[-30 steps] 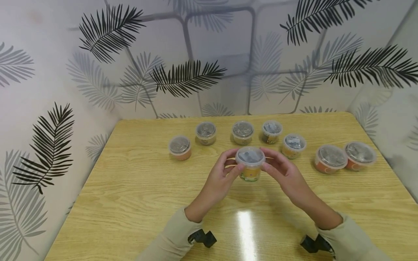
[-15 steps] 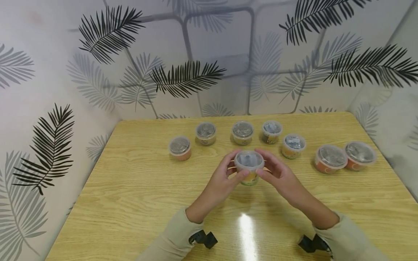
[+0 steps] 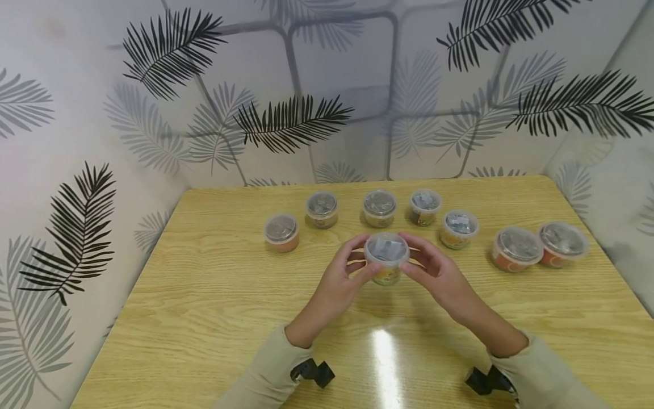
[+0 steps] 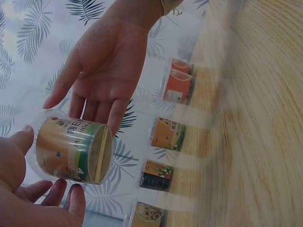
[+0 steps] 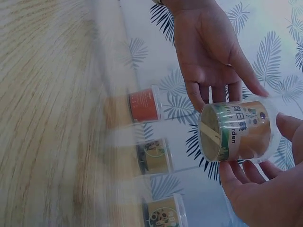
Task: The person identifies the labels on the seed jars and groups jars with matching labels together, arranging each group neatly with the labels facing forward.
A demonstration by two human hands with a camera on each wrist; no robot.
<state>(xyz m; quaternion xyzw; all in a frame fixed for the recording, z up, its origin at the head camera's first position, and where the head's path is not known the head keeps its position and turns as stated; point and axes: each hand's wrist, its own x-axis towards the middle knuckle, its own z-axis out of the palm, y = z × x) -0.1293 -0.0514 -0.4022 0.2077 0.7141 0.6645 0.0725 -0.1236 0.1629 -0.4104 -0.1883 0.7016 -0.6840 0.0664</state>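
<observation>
A lidded clear plastic cup [image 3: 386,250] with an orange label and green band is held upright in the air, mid-table in the head view. A grey packet shows under its lid. My left hand [image 3: 342,275] holds its left side, thumb in front and fingers behind. On the right side my right hand [image 3: 441,275] grips it the same way, thumb near the lid's rim. In the left wrist view the cup [image 4: 71,149] shows a pale stick under its base. Dark print, including "Garden", shows on the cup [image 5: 241,130] in the right wrist view.
Several similar lidded cups stand in an arc on the wooden table [image 3: 214,295]: a pinkish cup [image 3: 281,233] at left, a dark-labelled cup [image 3: 424,207] behind, a yellow-labelled cup [image 3: 458,230] right of my hands, and two red-orange cups, one nearer [image 3: 517,250]. A leaf-patterned wall [image 3: 352,62] rises behind.
Both hands have shifted the cup slightly left and a little toward me, and its lid has turned and tilted slightly. The cups standing on the table have not moved.
</observation>
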